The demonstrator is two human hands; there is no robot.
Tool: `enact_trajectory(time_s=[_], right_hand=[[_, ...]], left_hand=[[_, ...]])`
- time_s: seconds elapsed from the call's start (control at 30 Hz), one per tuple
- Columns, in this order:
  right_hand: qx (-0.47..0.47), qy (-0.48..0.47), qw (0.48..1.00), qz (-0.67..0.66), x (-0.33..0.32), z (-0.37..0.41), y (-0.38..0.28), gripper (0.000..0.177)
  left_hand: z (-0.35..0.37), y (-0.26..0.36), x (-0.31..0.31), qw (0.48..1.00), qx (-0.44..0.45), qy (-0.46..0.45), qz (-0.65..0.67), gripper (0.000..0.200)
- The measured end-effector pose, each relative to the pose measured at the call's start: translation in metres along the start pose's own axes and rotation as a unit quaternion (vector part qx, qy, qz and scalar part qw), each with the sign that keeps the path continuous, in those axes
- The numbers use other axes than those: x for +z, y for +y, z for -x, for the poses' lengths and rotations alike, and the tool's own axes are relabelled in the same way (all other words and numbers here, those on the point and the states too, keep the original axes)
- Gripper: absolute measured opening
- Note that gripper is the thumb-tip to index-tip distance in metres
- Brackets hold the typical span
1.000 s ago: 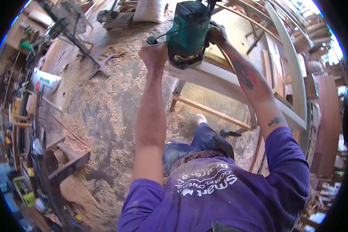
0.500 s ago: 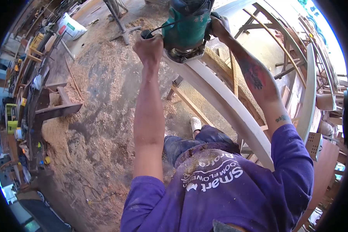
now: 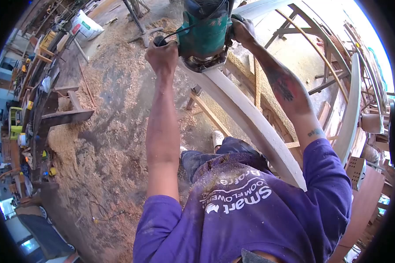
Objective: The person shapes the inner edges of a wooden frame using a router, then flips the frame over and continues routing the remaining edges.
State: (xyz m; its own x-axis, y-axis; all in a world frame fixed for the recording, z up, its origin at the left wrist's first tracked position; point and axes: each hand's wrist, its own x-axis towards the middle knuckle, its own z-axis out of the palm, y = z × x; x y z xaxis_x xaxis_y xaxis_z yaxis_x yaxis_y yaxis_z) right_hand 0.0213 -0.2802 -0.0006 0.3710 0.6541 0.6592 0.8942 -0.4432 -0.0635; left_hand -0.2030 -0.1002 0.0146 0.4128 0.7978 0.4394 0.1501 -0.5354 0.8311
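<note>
A green plunge router (image 3: 204,37) sits on the far part of a long, curved wooden beam (image 3: 254,120). My left hand (image 3: 161,55) is closed round the black knob on the router's left side. On the opposite side, my right hand (image 3: 242,33) grips the other handle. A dark cord crosses the router's front near my left hand. The router's base rests on the beam's top face, and its bit is hidden. Toward me, the beam curves down past my right side.
Wood shavings cover the floor (image 3: 114,127). A trestle's wooden leg (image 3: 210,111) slants out beneath the beam. More curved timbers (image 3: 355,105) stand at the right. On the left are a cluttered workbench (image 3: 35,105) and a white sack (image 3: 87,26). A metal stand (image 3: 145,36) is farther off.
The router, my hands and the beam appear slightly farther left and higher, while the sack sits a little farther right, so my view has shifted. Both hands keep their grip.
</note>
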Motion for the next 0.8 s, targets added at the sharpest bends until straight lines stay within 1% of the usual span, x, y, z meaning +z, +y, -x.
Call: enact_trajectory(time_s=[0.03, 0.1, 0.17, 0.27, 0.3, 0.37, 0.4, 0.43, 0.47, 0.5, 0.53, 0.63, 0.67, 0.7, 0.73, 0.77, 0.8], right_hand=[[0.009, -0.012, 1.0, 0.01, -0.001, -0.001, -0.004, 0.024], [0.004, -0.002, 1.0, -0.002, -0.001, -0.004, -0.006, 0.024], [-0.004, -0.001, 1.0, -0.011, 0.004, -0.003, -0.001, 0.024], [-0.046, 0.059, 0.996, -0.043, 0.006, -0.007, 0.0, 0.014], [-0.047, 0.051, 0.996, -0.047, 0.007, -0.007, -0.002, 0.014], [0.072, -0.04, 0.989, -0.125, 0.004, -0.009, -0.007, 0.019], [0.334, -0.016, 0.832, -0.442, 0.0, -0.015, -0.018, 0.015], [0.338, -0.022, 0.831, -0.441, 0.006, -0.016, -0.02, 0.015], [0.363, 0.005, 0.736, -0.571, 0.012, -0.017, -0.022, 0.015], [0.379, 0.035, 0.621, -0.685, 0.017, -0.018, -0.02, 0.015], [0.333, 0.007, 0.754, -0.566, 0.017, -0.018, -0.014, 0.015], [0.331, 0.021, 0.754, -0.566, 0.019, -0.024, -0.019, 0.015], [0.335, 0.021, 0.754, -0.564, 0.019, -0.026, -0.019, 0.015], [0.222, 0.053, 0.876, -0.426, 0.02, -0.027, -0.016, 0.012], [0.097, 0.08, 0.955, -0.267, 0.025, -0.027, -0.01, 0.01], [-0.033, 0.102, 0.99, -0.096, 0.029, -0.027, -0.007, 0.009], [0.127, 0.035, 0.96, -0.246, 0.031, -0.031, -0.011, 0.008]], left_hand=[[0.0, 0.0, -0.002, 1.0, -0.011, -0.006, 0.009, 0.023], [-0.002, -0.005, 0.0, 1.0, -0.022, -0.012, 0.016, 0.023], [-0.004, -0.018, 0.006, 1.0, 0.012, 0.014, -0.006, 0.023], [-0.001, -0.009, 0.001, 0.999, 0.004, 0.024, -0.024, 0.022], [-0.002, -0.01, 0.001, 0.999, -0.004, 0.023, -0.028, 0.022], [-0.003, -0.013, 0.003, 0.998, 0.034, 0.051, 0.016, 0.021], [-0.005, -0.012, 0.003, 0.997, 0.051, 0.063, -0.011, 0.022], [-0.007, -0.015, 0.003, 0.997, 0.045, 0.061, -0.013, 0.022], [-0.01, -0.018, 0.003, 0.996, 0.066, 0.063, -0.02, 0.022], [-0.012, -0.017, 0.002, 0.994, 0.088, 0.064, -0.026, 0.022], [-0.011, -0.013, 0.002, 0.998, 0.028, 0.062, 0.017, 0.021], [-0.02, -0.024, 0.001, 0.998, 0.029, 0.047, 0.014, 0.02], [-0.024, -0.038, 0.008, 0.997, 0.014, 0.056, 0.043, 0.021], [-0.026, -0.038, 0.006, 0.998, 0.012, 0.052, 0.044, 0.021], [-0.028, -0.035, 0.002, 0.998, 0.042, 0.043, 0.021, 0.021], [-0.03, -0.031, -0.001, 0.997, 0.073, 0.033, -0.001, 0.021], [-0.031, -0.031, 0.0, 0.995, 0.077, 0.059, 0.01, 0.021]])
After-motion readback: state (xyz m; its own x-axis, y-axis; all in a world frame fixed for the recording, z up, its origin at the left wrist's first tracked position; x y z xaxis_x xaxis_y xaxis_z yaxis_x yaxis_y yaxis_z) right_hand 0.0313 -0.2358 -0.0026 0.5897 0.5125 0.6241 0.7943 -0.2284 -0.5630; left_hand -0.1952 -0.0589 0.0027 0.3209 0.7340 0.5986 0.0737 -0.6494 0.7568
